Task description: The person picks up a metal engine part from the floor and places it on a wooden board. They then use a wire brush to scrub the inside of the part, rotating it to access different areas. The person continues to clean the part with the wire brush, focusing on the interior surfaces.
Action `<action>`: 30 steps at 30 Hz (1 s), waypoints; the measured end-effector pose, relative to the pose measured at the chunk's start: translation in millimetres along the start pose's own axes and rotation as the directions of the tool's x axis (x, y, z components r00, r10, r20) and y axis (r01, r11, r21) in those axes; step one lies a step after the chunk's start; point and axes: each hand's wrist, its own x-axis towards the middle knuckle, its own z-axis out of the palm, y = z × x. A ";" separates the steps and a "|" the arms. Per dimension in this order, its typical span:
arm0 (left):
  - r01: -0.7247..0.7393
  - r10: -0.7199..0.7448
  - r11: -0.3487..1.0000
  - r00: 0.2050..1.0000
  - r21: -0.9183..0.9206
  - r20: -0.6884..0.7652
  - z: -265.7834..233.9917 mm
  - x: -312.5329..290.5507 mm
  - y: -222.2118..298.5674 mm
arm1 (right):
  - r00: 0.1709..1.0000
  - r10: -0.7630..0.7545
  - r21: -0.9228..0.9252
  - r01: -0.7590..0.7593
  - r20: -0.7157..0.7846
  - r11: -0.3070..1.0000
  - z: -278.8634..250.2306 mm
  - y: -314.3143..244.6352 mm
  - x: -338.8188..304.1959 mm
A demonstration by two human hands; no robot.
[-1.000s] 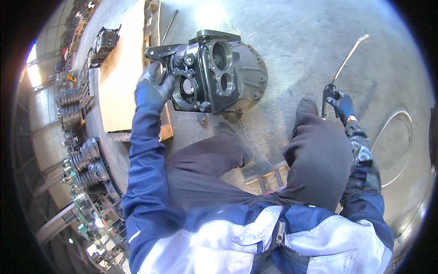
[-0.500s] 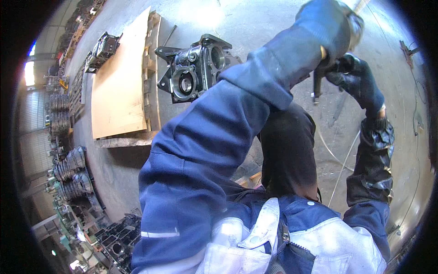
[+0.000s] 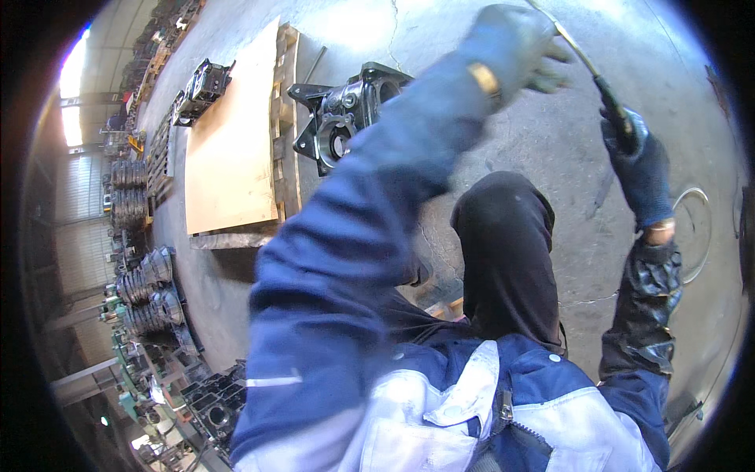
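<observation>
My left hand (image 3: pixel 515 49), in a dark work glove, reaches out at the top middle and is blurred by motion. Its fingers are spread, and I see nothing in them. At the right, my gloved right hand (image 3: pixel 638 169) is closed around the dark grip of a slim tool (image 3: pixel 609 96). From that grip a thin, pale rod or hose runs up past my left hand and out of the top edge; its kind is unclear. Beyond my left forearm, a black metal housing (image 3: pixel 340 118) with round bores stands on the floor, partly covered by my sleeve.
A wooden pallet (image 3: pixel 287 134) topped with a tan sheet (image 3: pixel 232 157) lies at the left. Another dark casting (image 3: pixel 203 90) sits at its far side. A pale hose loop (image 3: pixel 708 224) rests by my right forearm. Stacked metal parts (image 3: pixel 130 193) line the far left.
My hands have moved apart, the left one upward and leftward with its fingers now spread. The tool in my right hand has swung to point up. The pale hose has shifted right.
</observation>
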 end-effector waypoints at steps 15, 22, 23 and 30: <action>0.759 0.076 0.210 0.616 0.617 -0.784 -298.0 -222.5 -57.3 | 0.699 -0.284 0.110 0.284 0.656 0.953 19.7 -10.8 67.7; 0.765 0.091 0.231 0.598 0.601 -0.796 -298.2 -210.1 -58.4 | 0.681 -0.372 0.076 0.423 0.631 0.903 74.3 -50.0 91.9; 0.753 0.107 0.271 0.595 0.600 -0.796 -299.2 -211.1 -60.2 | 0.683 -0.391 0.067 0.449 0.617 0.891 82.6 -55.6 95.9; 0.764 0.129 0.292 0.565 0.576 -0.815 -304.1 -215.9 -67.0 | 0.643 -0.493 -0.043 0.632 0.586 0.774 101.7 -86.9 111.7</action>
